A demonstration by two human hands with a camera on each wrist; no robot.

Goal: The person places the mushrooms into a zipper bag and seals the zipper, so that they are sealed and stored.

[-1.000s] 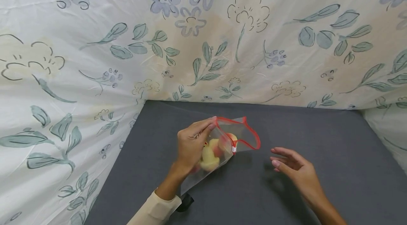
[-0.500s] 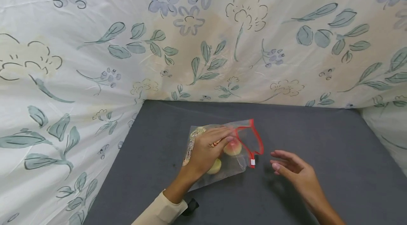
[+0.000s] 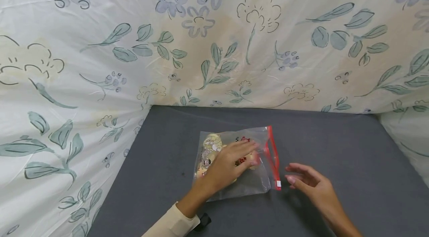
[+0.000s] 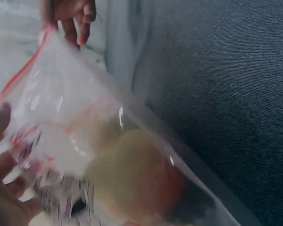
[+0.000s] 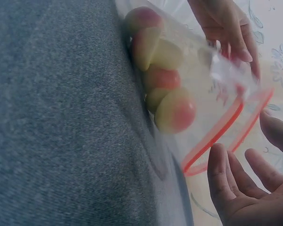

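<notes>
A clear zip bag with a red zip edge and a white slider lies on the dark grey table. Cartoon print covers part of its front. Several yellow and red round fruits, peach-like, show through the plastic in the right wrist view. My left hand lies over the bag's front, its fingers extended towards the zip side and hiding part of the print. To the right of the zip edge, my right hand holds nothing, its fingers loosely bent and the fingertips close to the slider.
The dark grey table reaches back to a floral cloth hanging behind it and down the left side. A small black object is beside the left sleeve.
My left hand has let go of the bag's upper edge and moved right onto its front. The bag has come down flat, its mouth narrower and nearer my right hand, which stays almost still.
</notes>
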